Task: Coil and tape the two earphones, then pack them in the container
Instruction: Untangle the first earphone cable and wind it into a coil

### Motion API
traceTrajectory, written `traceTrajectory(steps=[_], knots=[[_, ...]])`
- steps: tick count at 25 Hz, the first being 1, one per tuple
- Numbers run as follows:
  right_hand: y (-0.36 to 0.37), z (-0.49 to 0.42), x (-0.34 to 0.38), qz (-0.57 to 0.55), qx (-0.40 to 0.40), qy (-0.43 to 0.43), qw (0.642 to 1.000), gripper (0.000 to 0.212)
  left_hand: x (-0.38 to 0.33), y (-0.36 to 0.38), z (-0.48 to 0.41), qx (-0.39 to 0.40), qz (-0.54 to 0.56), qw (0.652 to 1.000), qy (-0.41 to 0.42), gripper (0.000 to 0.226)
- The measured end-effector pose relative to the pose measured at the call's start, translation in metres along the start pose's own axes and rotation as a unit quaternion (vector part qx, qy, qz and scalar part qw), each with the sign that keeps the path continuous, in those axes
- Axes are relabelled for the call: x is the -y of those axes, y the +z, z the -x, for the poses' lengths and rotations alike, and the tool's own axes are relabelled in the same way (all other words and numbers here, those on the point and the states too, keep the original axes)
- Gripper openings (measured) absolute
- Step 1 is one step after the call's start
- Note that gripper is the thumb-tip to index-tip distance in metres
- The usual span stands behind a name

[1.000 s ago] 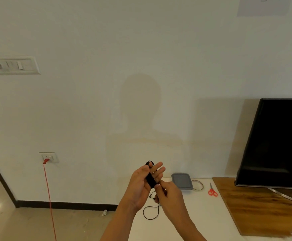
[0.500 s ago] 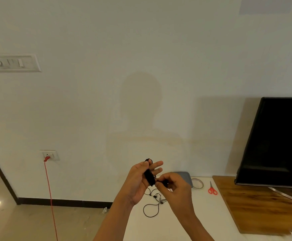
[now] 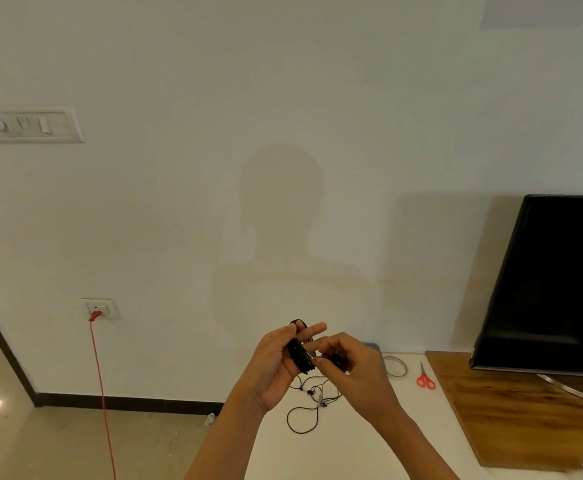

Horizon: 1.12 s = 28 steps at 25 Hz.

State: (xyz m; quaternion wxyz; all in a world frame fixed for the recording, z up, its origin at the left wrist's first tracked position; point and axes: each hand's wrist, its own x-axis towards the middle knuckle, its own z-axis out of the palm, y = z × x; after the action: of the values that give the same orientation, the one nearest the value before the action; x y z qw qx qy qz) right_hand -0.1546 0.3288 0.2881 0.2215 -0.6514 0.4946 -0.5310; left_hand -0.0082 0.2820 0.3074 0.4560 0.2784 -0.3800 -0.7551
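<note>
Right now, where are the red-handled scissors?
Head view, right side: the red-handled scissors lie on the white table between the clear tape roll and the wooden board.

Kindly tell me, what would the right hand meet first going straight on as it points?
The right hand would probably meet the black coiled earphone cord held in the left hand, close ahead.

Black earphone cord (image 3: 300, 355), red scissors (image 3: 425, 377), grey container (image 3: 376, 348), white table (image 3: 369, 441).
</note>
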Motion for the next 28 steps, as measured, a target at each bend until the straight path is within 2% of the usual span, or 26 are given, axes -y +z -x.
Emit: traceTrajectory(steps=[3,6,8,11,14,16,19,22,25,28], knots=[[0.005,0.005,-0.005,-0.010,-0.033,0.031,0.999,0.022,0.000,0.002,0.000,-0.012,0.048,0.999,0.003,0.023],[0.010,0.011,-0.010,0.031,-0.026,0.054,0.998,0.017,0.002,0.002,-0.001,-0.015,0.063,0.998,-0.002,0.024],[0.007,0.011,-0.012,0.054,-0.016,0.071,0.996,0.017,0.003,0.001,0.000,-0.020,0.079,0.997,-0.008,0.025],[-0.003,0.000,-0.017,0.065,-0.042,0.096,0.992,0.018,0.000,-0.002,0.001,-0.026,0.121,0.992,-0.020,0.027],[-0.006,-0.007,-0.022,0.099,-0.054,0.105,0.988,0.017,-0.002,-0.002,0.001,-0.019,0.118,0.992,-0.031,0.021],[-0.001,-0.002,-0.021,0.130,-0.047,0.084,0.987,0.016,0.000,-0.003,-0.001,-0.026,0.094,0.995,-0.016,0.022],[0.007,0.011,-0.013,0.182,-0.028,-0.011,0.983,0.014,0.003,-0.010,-0.007,-0.037,0.022,0.999,0.017,0.033],[0.007,0.008,-0.004,0.224,0.000,-0.091,0.970,0.008,0.008,-0.017,-0.007,-0.013,-0.056,0.998,0.021,0.036],[0.003,-0.005,0.008,0.197,0.060,-0.124,0.971,0.012,0.009,-0.015,-0.001,0.036,-0.170,0.985,0.014,0.035],[-0.004,-0.022,0.013,0.166,0.074,-0.139,0.973,0.014,0.009,-0.008,0.004,0.081,-0.246,0.966,0.004,0.032]])
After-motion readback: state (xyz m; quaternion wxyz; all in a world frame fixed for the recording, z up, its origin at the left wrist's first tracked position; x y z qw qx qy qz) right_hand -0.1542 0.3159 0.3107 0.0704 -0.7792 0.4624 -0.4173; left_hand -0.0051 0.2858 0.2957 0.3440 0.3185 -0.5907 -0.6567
